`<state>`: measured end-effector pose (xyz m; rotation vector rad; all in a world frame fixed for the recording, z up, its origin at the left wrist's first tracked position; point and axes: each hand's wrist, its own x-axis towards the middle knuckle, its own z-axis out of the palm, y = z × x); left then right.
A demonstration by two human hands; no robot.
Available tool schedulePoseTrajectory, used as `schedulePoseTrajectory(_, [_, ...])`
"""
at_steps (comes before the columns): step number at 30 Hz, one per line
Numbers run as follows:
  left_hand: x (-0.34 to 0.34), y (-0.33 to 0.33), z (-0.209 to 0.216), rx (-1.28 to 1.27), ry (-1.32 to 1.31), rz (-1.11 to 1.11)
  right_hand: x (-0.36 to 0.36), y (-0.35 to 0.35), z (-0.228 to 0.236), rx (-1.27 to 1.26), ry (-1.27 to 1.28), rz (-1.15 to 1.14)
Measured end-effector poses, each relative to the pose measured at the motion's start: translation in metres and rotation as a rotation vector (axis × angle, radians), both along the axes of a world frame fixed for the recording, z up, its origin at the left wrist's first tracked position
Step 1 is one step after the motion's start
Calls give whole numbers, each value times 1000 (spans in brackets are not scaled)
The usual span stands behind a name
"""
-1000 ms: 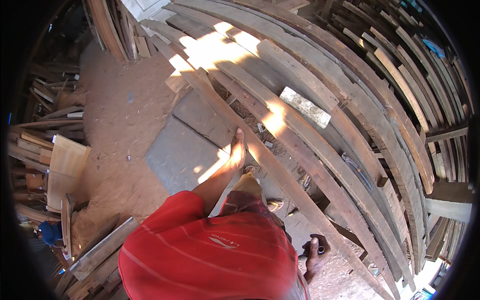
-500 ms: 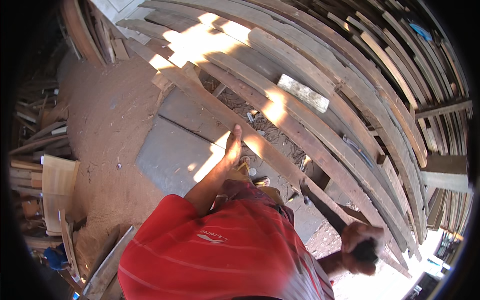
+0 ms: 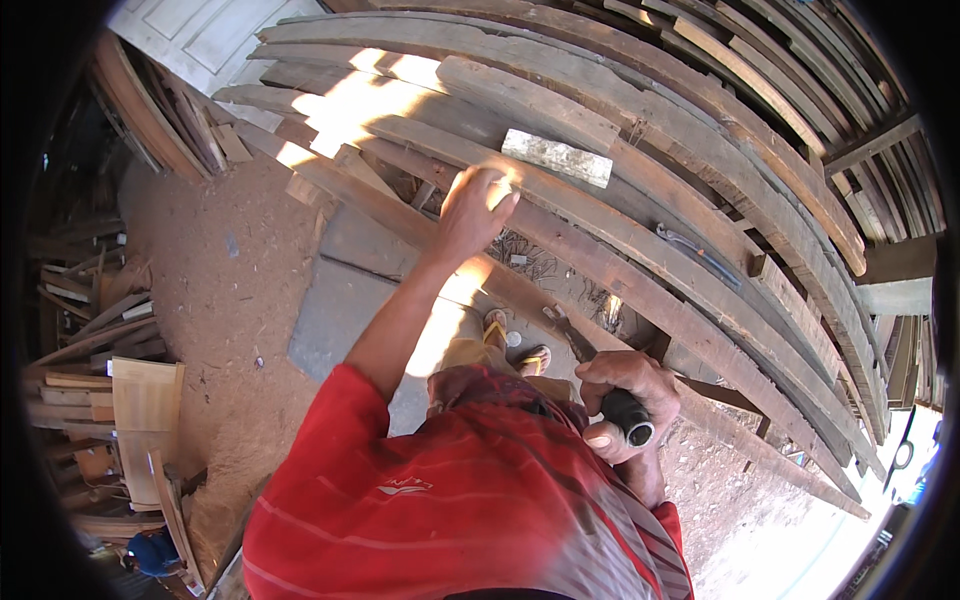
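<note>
My right hand (image 3: 635, 390) is closed round the black grip of a hammer (image 3: 575, 335). The hammer's metal head points away from me, over the nearest long wooden plank (image 3: 520, 290). My left hand (image 3: 470, 215) reaches across that plank to the reddish-brown beam (image 3: 590, 250) behind it. Its thumb and forefinger are apart in a sunlit patch; the other fingers are partly hidden, and I cannot tell whether they touch the wood. A pale, whitewashed wood block (image 3: 557, 158) lies on the planks beyond. Right of it rests a metal tool with a blue handle (image 3: 705, 258).
Several long planks lie side by side across the far side. Stacked timber (image 3: 780, 70) fills the far right. Scrap wood (image 3: 90, 320) is heaped at the left, beside bare earth (image 3: 210, 260). A grey sheet (image 3: 340, 320) lies near my sandalled feet (image 3: 515, 345).
My left hand has left the nearest plank and moved farther away, over the beam behind it. My right hand has brought the hammer left, closer to my body. The view has shifted slightly.
</note>
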<state>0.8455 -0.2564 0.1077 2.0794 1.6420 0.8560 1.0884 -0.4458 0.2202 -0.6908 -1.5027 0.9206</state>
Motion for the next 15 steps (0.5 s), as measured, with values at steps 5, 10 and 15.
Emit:
schedulePoseTrajectory(5, [33, 84, -10, -23, 325, -86, 18, -17, 26, 184, 110, 70])
schedulePoseTrajectory(10, [58, 135, -4, -353, 548, -207, 34, -46, 20, 158, 42, -201])
schedulePoseTrajectory(15, [42, 154, -28, -349, 577, -269, 44, -64, 14, 90, 11, -302])
